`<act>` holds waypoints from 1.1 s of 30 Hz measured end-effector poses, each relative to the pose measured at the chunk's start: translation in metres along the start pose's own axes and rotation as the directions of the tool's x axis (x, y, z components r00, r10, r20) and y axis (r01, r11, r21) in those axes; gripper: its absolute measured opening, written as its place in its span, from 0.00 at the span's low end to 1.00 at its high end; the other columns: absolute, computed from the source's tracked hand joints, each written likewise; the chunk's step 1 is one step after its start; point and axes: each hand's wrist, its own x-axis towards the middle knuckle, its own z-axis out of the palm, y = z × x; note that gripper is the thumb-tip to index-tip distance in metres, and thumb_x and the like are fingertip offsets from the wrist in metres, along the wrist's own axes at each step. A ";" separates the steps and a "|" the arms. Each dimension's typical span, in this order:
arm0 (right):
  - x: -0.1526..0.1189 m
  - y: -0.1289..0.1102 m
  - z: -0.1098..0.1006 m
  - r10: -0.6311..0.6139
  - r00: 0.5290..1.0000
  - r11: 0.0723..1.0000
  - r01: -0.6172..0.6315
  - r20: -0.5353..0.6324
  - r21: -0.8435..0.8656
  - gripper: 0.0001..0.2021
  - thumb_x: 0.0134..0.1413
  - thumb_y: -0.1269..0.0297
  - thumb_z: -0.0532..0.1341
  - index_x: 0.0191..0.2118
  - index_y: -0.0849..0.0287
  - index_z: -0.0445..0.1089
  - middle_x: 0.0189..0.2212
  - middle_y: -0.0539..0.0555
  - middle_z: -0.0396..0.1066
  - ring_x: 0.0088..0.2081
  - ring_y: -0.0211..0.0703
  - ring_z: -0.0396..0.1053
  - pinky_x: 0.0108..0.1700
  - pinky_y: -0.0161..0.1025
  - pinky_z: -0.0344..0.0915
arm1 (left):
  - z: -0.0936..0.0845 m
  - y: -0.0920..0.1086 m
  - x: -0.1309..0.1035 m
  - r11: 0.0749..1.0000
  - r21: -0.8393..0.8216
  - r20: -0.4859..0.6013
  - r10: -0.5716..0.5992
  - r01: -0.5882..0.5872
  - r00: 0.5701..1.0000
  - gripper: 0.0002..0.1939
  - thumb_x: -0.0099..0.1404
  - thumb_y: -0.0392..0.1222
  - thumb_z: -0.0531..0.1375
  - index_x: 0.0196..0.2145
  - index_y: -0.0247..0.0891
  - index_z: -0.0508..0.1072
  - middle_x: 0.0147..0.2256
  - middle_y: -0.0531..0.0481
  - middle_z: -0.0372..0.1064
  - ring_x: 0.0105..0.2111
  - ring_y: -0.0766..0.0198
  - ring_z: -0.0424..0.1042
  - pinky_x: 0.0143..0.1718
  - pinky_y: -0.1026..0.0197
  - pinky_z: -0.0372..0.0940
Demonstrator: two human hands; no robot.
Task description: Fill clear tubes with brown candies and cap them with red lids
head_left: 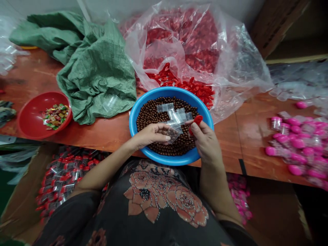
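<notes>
A blue basin [132, 136] full of small brown balls [147, 118] sits in front of me at the table's edge. Several small clear plastic containers [175, 116] lie on top of the balls. My left hand [153, 134], over the basin's near left side, pinches one clear plastic container [175, 134] between thumb and fingers. At the right side of the basin, my right hand [207, 140] grips a red plastic cap [197, 120] between thumb and forefinger. What the lower fingers of that hand do is partly hidden.
Behind the basin, a big clear bag [230, 68] spills red plastic pieces [166, 75]. A green woven sack [99, 75] and a red bowl [28, 119] of wrapped candies stand left. Pink-capped containers [302, 143] are heaped right; red-capped ones [66, 174] fill a carton below.
</notes>
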 end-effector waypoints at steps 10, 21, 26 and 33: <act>0.006 -0.012 0.019 0.104 0.995 0.947 -0.098 -0.003 0.307 0.11 0.46 0.60 0.71 0.35 0.51 0.69 0.32 0.46 0.74 0.35 0.37 0.74 0.42 0.39 0.73 | -0.010 -0.012 -0.005 0.975 -0.219 -0.001 -0.026 0.026 1.000 0.21 0.52 0.31 0.67 0.45 0.34 0.73 0.42 0.44 0.77 0.40 0.62 0.77 0.45 0.57 0.71; 0.005 -0.009 0.027 0.236 0.970 0.925 -0.241 0.053 0.293 0.09 0.43 0.59 0.73 0.32 0.52 0.77 0.30 0.48 0.79 0.32 0.39 0.76 0.36 0.38 0.75 | -0.007 -0.016 -0.008 0.996 -0.060 -0.075 0.057 -0.061 0.996 0.19 0.54 0.35 0.69 0.44 0.34 0.74 0.39 0.47 0.77 0.38 0.66 0.76 0.47 0.57 0.69; 0.003 -0.007 0.027 0.255 0.964 0.936 -0.265 0.073 0.232 0.08 0.43 0.57 0.73 0.31 0.52 0.80 0.29 0.48 0.78 0.29 0.34 0.73 0.33 0.33 0.71 | -0.008 -0.020 -0.007 0.982 0.101 -0.107 0.167 -0.157 0.980 0.19 0.55 0.37 0.68 0.45 0.34 0.75 0.43 0.46 0.77 0.43 0.64 0.75 0.52 0.56 0.66; -0.002 -0.018 0.020 0.143 0.978 0.990 -0.142 0.153 -0.017 0.07 0.53 0.57 0.68 0.38 0.50 0.80 0.28 0.47 0.76 0.25 0.32 0.69 0.29 0.32 0.67 | -0.010 -0.021 -0.011 0.934 0.299 -0.129 0.244 -0.197 0.961 0.19 0.58 0.40 0.66 0.48 0.34 0.75 0.46 0.45 0.76 0.47 0.62 0.74 0.56 0.55 0.64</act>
